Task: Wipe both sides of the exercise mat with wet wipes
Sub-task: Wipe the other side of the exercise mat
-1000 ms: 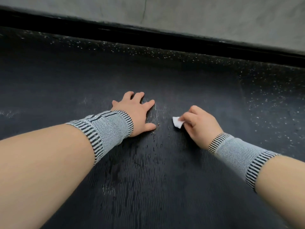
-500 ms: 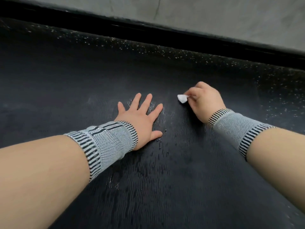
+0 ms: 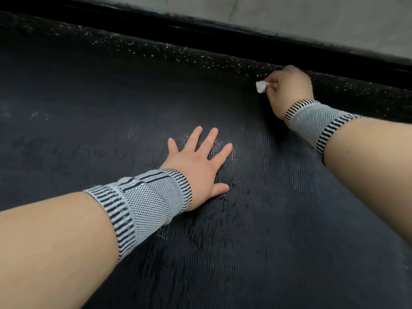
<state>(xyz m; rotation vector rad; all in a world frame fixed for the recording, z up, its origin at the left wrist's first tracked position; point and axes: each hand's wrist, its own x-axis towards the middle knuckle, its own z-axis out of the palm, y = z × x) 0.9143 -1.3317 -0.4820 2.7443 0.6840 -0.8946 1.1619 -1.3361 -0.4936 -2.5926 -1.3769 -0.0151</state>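
The left hand [image 3: 196,161] is lying flat, fingers spread, probably pinning the exercise mat [image 3: 256,230] under its fingertips. Farther off, the right hand [image 3: 289,90] is pinching a crumpled wet wipe [image 3: 260,86] against the mat's far edge, beside speckled flooring [image 3: 200,52].

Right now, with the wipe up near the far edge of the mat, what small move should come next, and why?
Probably draw the right hand back toward the body, dragging the wet wipe down the mat. The wipe sits by the mat's far edge, and the left hand lies flat on the mat, steadying it.
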